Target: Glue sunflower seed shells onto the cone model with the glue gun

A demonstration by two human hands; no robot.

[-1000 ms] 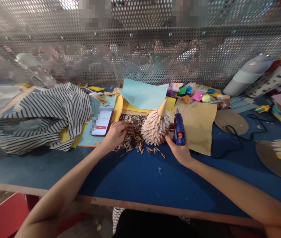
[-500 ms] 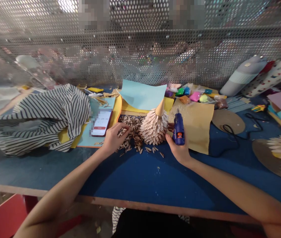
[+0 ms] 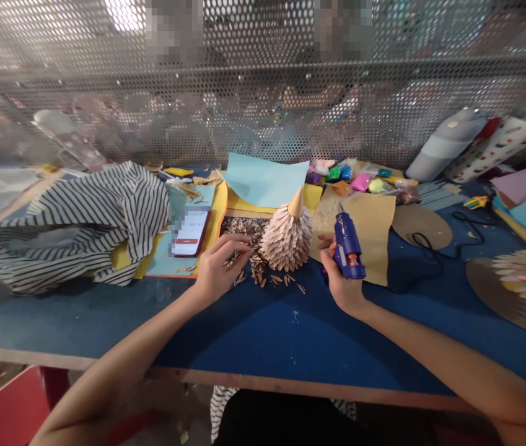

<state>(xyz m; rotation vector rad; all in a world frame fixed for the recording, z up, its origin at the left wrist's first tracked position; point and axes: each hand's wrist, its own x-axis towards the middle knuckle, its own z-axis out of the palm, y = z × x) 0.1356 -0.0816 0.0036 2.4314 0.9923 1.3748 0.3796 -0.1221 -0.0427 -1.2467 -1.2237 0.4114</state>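
Observation:
My left hand (image 3: 220, 266) rests over a heap of striped sunflower seed shells (image 3: 244, 238), its fingertips among them. I cannot tell whether it has any pinched. Just right of the heap stands a cone covered in overlapping shells (image 3: 287, 243), topped by a plain tan paper tip. My right hand (image 3: 342, 282) is shut around the grip of a blue hot glue gun (image 3: 349, 248), with the nozzle pointing up. That hand is close to the cone's right side but apart from it.
A red-cased phone (image 3: 188, 232) lies left of the heap, beside a striped cloth (image 3: 72, 217). Light blue paper (image 3: 263, 179), kraft paper (image 3: 365, 238), and clay packets (image 3: 355, 181) lie behind. A cardboard disc with shells (image 3: 518, 285) sits right, before a perforated metal screen (image 3: 263, 105).
My left hand has moved slightly right, deeper over the shell heap. My right hand has shifted the glue gun up and right, tilting it. The whole view has drifted slightly.

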